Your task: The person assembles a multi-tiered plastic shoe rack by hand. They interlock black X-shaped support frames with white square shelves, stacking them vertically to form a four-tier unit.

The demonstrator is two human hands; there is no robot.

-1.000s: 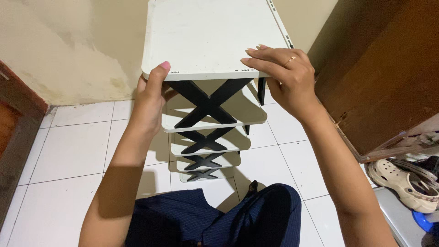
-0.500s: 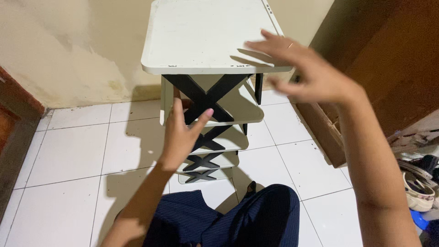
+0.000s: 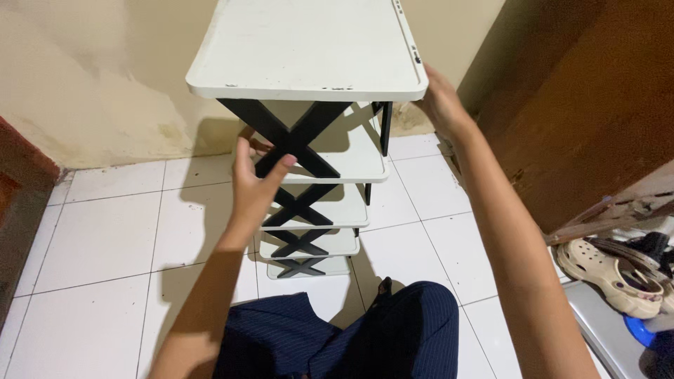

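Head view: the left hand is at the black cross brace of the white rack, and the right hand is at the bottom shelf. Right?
Not quite. In the head view the right hand is at the top shelf of the rack, at its right edge. The left hand is at the cross brace.

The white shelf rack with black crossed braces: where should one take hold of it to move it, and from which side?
Probably the top shelf, at its two side edges, one hand from each side. Its rim is thick and rounded, and it juts past the frame, which leaves room for the fingers underneath. The right hand is already at the right edge. The left hand is at a black crossed brace, a thinner grip lower on the tall rack.
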